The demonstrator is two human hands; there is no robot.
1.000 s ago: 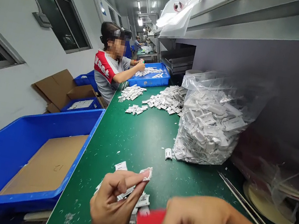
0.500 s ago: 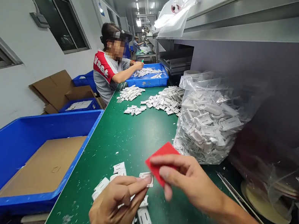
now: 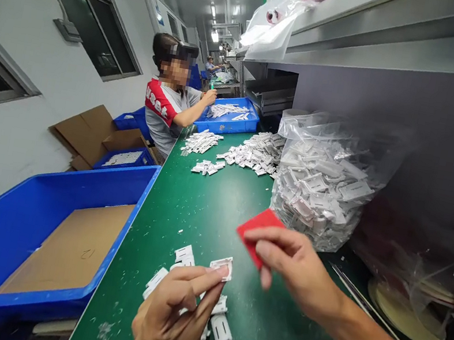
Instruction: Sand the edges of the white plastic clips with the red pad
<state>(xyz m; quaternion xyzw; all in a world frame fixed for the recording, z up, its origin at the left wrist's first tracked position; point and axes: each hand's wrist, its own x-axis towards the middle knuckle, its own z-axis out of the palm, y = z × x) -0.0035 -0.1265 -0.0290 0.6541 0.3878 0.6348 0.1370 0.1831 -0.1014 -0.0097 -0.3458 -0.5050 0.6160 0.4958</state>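
My left hand (image 3: 177, 314) pinches a small white plastic part (image 3: 222, 266) between thumb and fingers, above the green table (image 3: 220, 210). To its right, my right hand (image 3: 288, 257) grips a flat red square (image 3: 259, 231) that looks like an abrasive pad; the pad is apart from the part. Several loose white plastic parts (image 3: 220, 332) lie around and beneath my left hand, some of them hidden by it. White crumbs are scattered over the tabletop.
A clear bag (image 3: 319, 192) full of white parts stands at the right, with a loose pile (image 3: 256, 152) behind. At left is a large blue bin (image 3: 44, 184) with cardboard inside. Across the table, a person (image 3: 167, 95) works at a blue tray (image 3: 228, 126). A shelf (image 3: 389, 46) overhangs at right.
My right hand with the red pad has moved up and right, away from the white part. My left hand still holds the part, now more exposed. The view has shifted slightly.
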